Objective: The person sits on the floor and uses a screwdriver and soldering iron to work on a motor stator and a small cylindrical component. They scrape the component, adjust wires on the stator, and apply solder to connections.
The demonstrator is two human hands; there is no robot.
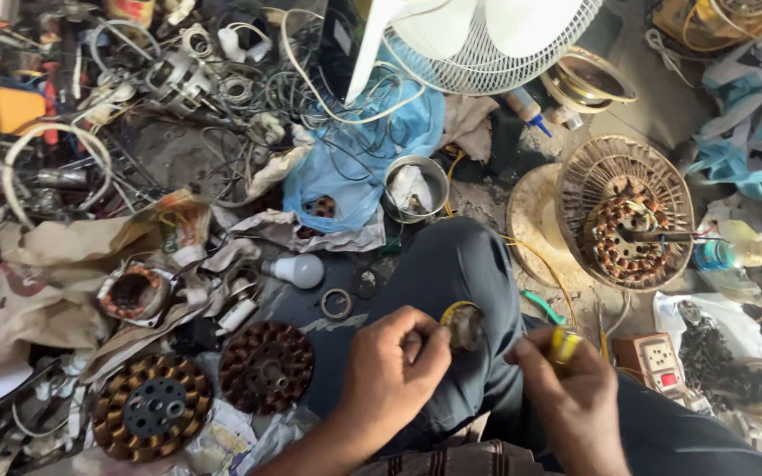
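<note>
My left hand (pixel 394 370) is closed around a small round roll of clear tape with a yellow core (pixel 462 323), held over my knee in dark trousers (pixel 460 264). My right hand (pixel 571 392) pinches a short yellow piece (pixel 563 344) between thumb and fingers, a little to the right of the roll. A thin yellow wire (pixel 544 264) runs from near my hands up to a fan motor with copper windings (pixel 632 225) on the floor at the right.
The floor is crowded: wound stators (pixel 150 407) (pixel 266 366) at the lower left, a white bulb (pixel 297 271), a metal ring (pixel 336 303), a tin (pixel 416 187), a blue bag (pixel 359 159), a white fan guard (pixel 487 40), tangled cables (pixel 222 79), a socket box (pixel 659 360).
</note>
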